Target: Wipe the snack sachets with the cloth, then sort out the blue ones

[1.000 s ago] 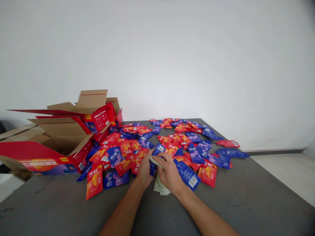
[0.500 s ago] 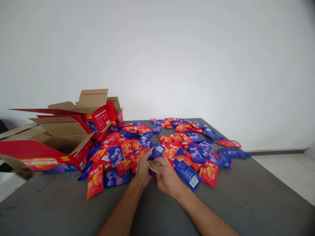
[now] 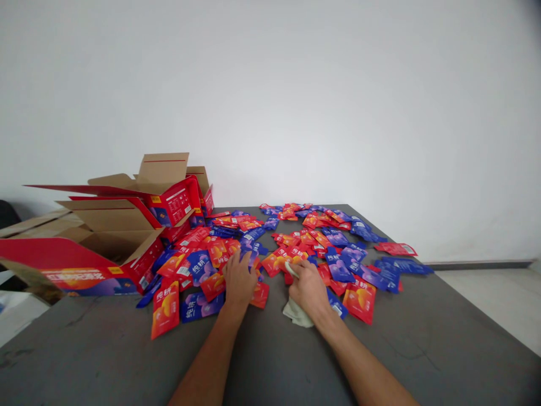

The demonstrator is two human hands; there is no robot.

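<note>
My right hand [image 3: 308,288] is closed around a pale cloth [image 3: 298,313]. One end sticks up past the fingers, and the rest hangs below onto the table. Under that wrist lies a blue packet [image 3: 336,304], partly covered. My left hand [image 3: 240,281] rests over the left heap with its fingers apart. Just beyond its fingertips is a blue packet [image 3: 252,248], and a red packet [image 3: 260,295] shows beside the palm. Nearer me lie another red packet [image 3: 166,309] and a blue packet with pale purple fruit [image 3: 202,307].
Open red cartons with brown flaps stand at the left, a front carton [image 3: 97,276] and another behind it [image 3: 173,200]. More red and blue packets [image 3: 338,262] are heaped across the right and back of the dark grey table [image 3: 270,361]. A white wall rises behind.
My left hand has let go of the blue packet it held and moved slightly left, fingers spread. My right hand has moved right with the cloth, away from the left hand.
</note>
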